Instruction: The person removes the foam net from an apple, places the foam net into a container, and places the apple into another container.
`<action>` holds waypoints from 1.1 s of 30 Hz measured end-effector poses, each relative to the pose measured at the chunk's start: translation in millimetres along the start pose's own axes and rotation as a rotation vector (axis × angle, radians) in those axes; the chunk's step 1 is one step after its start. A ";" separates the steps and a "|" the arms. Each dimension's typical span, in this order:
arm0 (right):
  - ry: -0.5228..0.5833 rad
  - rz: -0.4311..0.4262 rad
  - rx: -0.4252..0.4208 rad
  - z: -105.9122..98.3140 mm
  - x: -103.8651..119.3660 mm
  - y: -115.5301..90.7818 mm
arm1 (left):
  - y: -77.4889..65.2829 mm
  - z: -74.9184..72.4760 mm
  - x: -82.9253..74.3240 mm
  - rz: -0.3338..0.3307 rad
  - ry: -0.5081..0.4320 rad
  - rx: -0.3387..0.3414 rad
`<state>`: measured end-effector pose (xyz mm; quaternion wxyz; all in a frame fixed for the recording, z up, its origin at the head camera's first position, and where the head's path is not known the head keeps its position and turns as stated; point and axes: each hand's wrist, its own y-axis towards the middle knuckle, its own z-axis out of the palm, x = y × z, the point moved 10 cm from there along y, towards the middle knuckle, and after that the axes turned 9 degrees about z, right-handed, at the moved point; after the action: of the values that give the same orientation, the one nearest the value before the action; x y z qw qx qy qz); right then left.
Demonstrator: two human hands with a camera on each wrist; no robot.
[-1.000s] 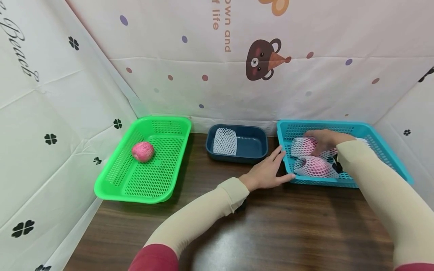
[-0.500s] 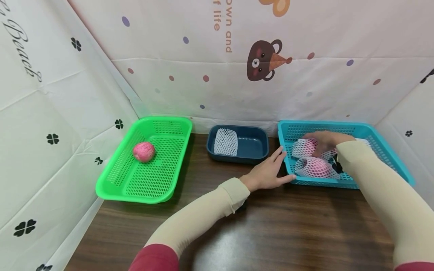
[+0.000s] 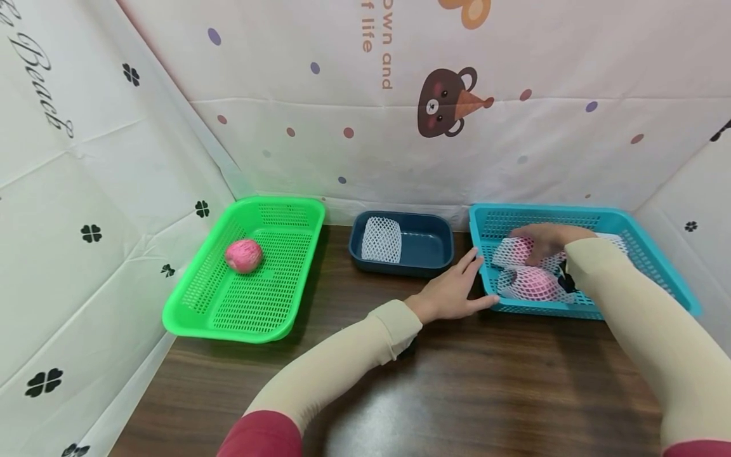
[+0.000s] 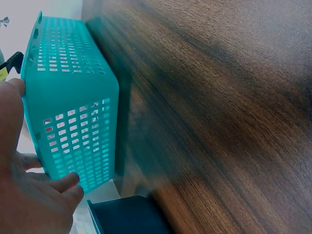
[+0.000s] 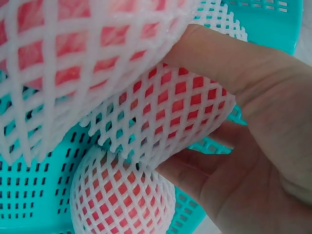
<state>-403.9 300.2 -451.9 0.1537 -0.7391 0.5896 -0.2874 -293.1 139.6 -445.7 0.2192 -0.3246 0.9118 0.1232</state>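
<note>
Fruit [image 5: 170, 105] in netting [image 5: 109, 124] is being held by the right hand [image 3: 545, 241]; the left hand [image 3: 450, 293], spread, is touching the blue basket [image 4: 68, 90].

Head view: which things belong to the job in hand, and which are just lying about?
In the job:
Netted fruit, gripped by the right hand
Blue basket, touched by the left hand
Likely too, though untouched: green basket, bare fruit, navy box, empty net

Probably just surroundings:
Printed cloth
Wooden table
</note>
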 end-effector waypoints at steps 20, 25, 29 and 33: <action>-0.069 -0.059 -0.105 -7.1 2.4 -4.0 | 0.9 -1.1 -2.2 0.012 0.008 -0.005; -0.066 -0.070 -0.096 -8.0 5.4 -7.4 | -0.4 -0.7 -2.3 0.016 0.006 -0.003; -0.066 -0.079 -0.108 -11.2 8.6 -9.8 | -1.8 -1.9 -2.3 0.015 0.010 -0.001; -0.058 -0.069 -0.126 -14.8 7.9 -9.6 | -2.2 -3.5 -2.6 0.014 0.019 -0.001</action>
<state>-404.3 296.8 -432.9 0.1137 -0.7751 0.5761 -0.2334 -291.0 138.1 -441.6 0.2094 -0.3195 0.9161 0.1219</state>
